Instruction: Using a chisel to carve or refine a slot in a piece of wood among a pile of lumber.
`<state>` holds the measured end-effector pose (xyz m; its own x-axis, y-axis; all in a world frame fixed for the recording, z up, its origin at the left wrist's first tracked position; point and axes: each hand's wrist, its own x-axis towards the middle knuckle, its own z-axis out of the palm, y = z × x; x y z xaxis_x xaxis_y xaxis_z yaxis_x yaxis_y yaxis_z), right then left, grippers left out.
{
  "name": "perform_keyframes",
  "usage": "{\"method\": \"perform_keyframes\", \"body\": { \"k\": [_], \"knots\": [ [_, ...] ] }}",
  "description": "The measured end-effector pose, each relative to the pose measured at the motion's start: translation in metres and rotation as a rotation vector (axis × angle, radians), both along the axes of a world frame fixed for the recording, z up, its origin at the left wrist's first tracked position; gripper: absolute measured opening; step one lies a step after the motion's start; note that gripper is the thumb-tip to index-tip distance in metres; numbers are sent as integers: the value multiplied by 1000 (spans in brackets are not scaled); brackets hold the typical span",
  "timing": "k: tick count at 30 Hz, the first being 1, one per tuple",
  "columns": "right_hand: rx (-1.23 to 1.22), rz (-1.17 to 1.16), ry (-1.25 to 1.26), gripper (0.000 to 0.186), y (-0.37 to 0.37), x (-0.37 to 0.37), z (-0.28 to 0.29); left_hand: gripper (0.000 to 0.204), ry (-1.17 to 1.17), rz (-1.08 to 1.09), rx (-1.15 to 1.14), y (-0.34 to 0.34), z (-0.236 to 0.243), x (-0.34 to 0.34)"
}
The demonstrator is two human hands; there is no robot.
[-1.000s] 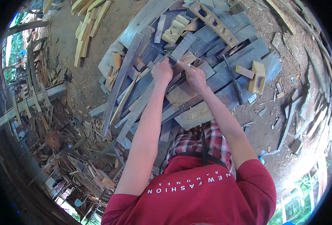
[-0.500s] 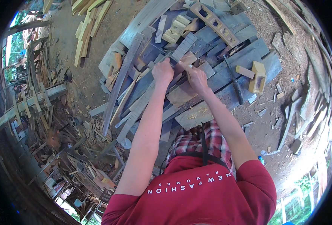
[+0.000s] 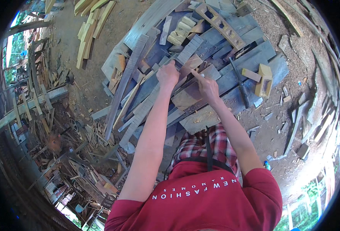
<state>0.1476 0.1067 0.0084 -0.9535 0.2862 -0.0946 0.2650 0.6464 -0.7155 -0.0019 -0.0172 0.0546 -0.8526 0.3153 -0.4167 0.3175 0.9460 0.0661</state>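
My left hand is closed, fingertips down at a thin grey strip beside the end of a grey block with lines across it. What its fingers pinch is too small to make out. Just to its right, my right hand is also closed, with a slim pointed shape reaching up-left from it toward a pale brown wooden piece. I cannot tell whether that shape is a finger or a thin tool. A broad brown board lies below the right hand.
Grey planks make up the work surface. On it lie a slotted wooden frame, a yellowish block with an opening, a dark bar and a long curved timber. Yellow wood strips lie on the ground at the upper left.
My right hand has drawn a little to the right and toward me, widening the gap between the hands. The left hand has barely moved.
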Motion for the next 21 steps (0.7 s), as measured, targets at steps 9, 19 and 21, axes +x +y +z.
{"method": "perform_keyframes", "body": {
  "k": [9,19,21],
  "knots": [
    [-28,-16,102,62,6,-25,-7,36,-30,-8,-1,11,3,-3],
    [24,-21,62,60,8,-17,-7,39,-56,18,-24,14,7,0],
    [21,-16,100,59,8,-21,-6,40,-19,5,-19,16,5,1]
  ]
}}
